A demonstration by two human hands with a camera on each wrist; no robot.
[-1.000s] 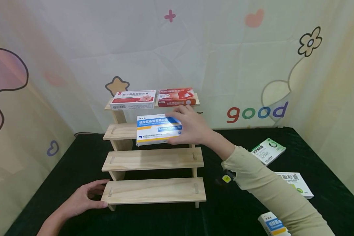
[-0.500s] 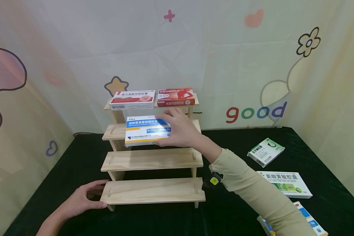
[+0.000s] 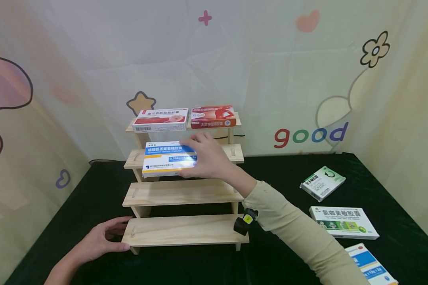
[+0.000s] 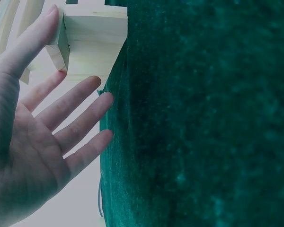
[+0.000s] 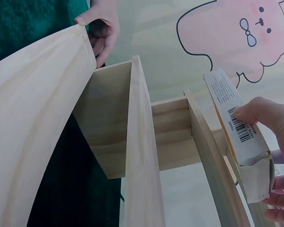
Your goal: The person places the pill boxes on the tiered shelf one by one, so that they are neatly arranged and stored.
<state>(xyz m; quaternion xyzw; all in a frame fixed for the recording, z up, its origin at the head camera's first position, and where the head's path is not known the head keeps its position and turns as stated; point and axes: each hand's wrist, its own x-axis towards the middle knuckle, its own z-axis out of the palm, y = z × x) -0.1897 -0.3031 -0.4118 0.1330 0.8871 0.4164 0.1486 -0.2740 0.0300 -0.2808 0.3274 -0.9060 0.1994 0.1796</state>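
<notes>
Thumb and fingers a box's width apart, the right hand (image 3: 207, 158) gripped a blue-and-white box (image 3: 165, 158) at the wooden rack (image 3: 183, 192)'s second-highest step (image 3: 236, 152), while the left hand (image 3: 100, 242), fingers loosely spread, pinched the lowest step (image 3: 185, 230).

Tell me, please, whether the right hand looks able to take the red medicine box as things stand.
Probably not: the right hand grips the blue-and-white medicine box, though nothing seems to block the way to the red medicine box above.
</notes>
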